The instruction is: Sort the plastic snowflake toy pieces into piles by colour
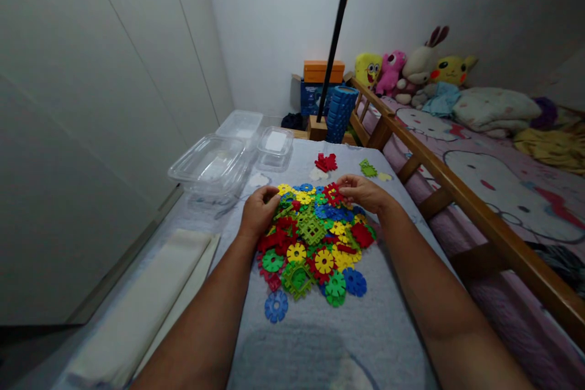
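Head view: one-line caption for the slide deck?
Left hand rests on a pile of colourful gear-shaped pieces on a grey cloth; right hand touches a red piece; clear containers beside.

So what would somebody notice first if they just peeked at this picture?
The bright heap of toy gear pieces, red, yellow, green and blue, in the middle, with the left hand on its far-left edge and the right hand pinching a red piece at its far side. Then the row of plush toys at the far end of the bed on the right, and the clear plastic tubs on the left.
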`<state>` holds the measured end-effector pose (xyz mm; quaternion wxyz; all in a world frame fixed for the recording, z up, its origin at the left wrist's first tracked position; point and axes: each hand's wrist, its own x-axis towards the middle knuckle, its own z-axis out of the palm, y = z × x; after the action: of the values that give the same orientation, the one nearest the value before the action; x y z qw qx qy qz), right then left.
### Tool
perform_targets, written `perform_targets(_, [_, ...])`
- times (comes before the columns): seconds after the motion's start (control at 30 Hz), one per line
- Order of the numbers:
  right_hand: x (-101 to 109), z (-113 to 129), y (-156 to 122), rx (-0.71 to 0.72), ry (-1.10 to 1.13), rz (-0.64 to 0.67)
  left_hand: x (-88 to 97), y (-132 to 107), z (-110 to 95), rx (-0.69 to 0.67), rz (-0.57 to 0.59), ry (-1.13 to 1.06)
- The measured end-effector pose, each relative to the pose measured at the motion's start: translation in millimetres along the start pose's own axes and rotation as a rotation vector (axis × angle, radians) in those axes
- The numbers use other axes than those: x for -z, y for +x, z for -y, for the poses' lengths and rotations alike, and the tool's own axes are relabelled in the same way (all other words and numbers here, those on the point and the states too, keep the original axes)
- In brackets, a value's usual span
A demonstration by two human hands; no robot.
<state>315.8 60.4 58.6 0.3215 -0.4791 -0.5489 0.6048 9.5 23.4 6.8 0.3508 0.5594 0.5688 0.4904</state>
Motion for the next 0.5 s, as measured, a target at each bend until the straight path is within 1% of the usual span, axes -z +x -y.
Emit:
perform_targets(0.07, [-1, -1, 13, 0.013, 0.051, -0.142, -0.4, 0, 0, -0.004, -0.005, -0.006])
perform_targets(0.13, [-3, 0, 28, 0.027, 0.056, -0.304, -0.6, 0, 0, -0.009, -0.006, -0.012])
perform_targets(0.2, [-6, 0, 44, 0.035, 0.018, -0.450, -0.4, 0, 0, -0.007, -0.006, -0.016])
perform_targets(0.27, [-8, 0, 58, 0.038, -0.038, -0.570, -0.1, 0, 0, -0.001, -0.003, -0.015])
perform_targets(0.37, [-10, -1, 77, 0.035, -0.087, -0.708, 0.1, 0, 0, 0.006, -0.001, -0.002])
perform_targets(0.5, [-11, -2, 97, 0.048, -0.040, -0.806, -0.6, 1, 2, -0.001, -0.006, 0.025])
